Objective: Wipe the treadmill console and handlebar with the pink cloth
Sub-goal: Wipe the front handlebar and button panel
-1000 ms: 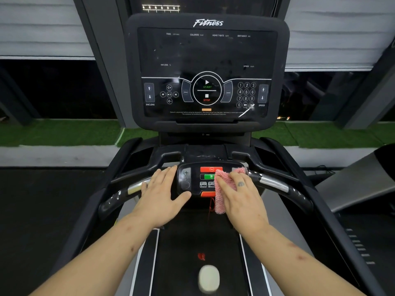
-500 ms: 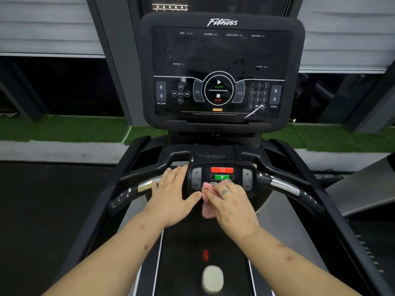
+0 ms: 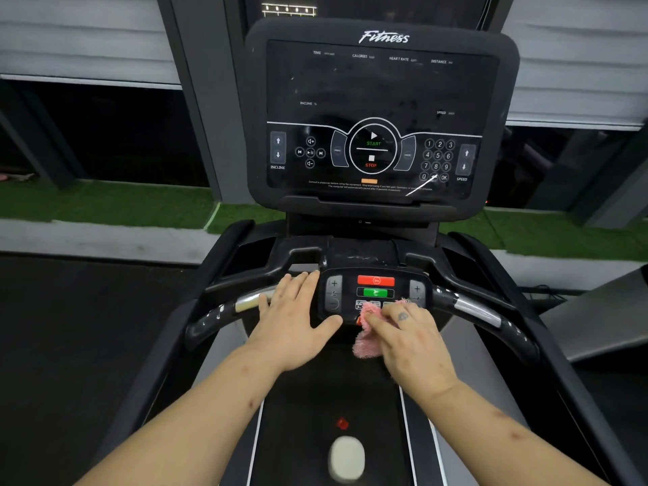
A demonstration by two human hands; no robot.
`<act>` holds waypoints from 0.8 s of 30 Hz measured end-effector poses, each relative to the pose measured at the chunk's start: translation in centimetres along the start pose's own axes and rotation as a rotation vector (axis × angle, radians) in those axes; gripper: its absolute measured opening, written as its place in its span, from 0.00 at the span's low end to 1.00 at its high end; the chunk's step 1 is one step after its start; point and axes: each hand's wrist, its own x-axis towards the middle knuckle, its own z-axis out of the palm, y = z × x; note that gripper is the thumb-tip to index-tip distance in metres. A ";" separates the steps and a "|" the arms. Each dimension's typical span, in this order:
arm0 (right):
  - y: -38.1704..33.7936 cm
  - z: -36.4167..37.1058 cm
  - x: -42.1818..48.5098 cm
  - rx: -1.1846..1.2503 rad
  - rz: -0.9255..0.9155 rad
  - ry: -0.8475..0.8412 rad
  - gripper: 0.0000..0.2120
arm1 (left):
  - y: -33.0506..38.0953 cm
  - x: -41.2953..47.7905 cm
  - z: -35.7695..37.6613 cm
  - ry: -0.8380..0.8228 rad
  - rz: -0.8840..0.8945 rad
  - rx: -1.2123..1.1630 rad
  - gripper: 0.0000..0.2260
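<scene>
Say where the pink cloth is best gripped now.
Grip the bunched top of the cloth, pressed on the panel under the right hand, coming from above; the loose tail hanging off the near edge would likely only drag.

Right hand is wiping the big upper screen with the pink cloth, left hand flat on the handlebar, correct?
Not the screen: the head view shows the right hand pressing the pink cloth on the small button panel below it. The left hand is flat on the handlebar.

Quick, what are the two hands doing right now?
Left hand: open, resting flat on the handlebar beside the button panel.
Right hand: open, pressing the pink cloth against the button panel.
</scene>
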 end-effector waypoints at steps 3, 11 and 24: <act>-1.5 -0.1 0.9 0.016 -0.053 -0.006 0.25 | 0.0 0.1 0.1 0.005 -0.003 0.000 0.41; -1.3 -0.5 1.8 0.012 -0.165 -0.096 0.22 | -0.1 0.0 0.2 0.009 -0.002 -0.003 0.40; -1.0 -1.0 2.8 0.018 -0.140 -0.081 0.18 | 0.0 0.0 0.0 -0.012 -0.007 -0.003 0.41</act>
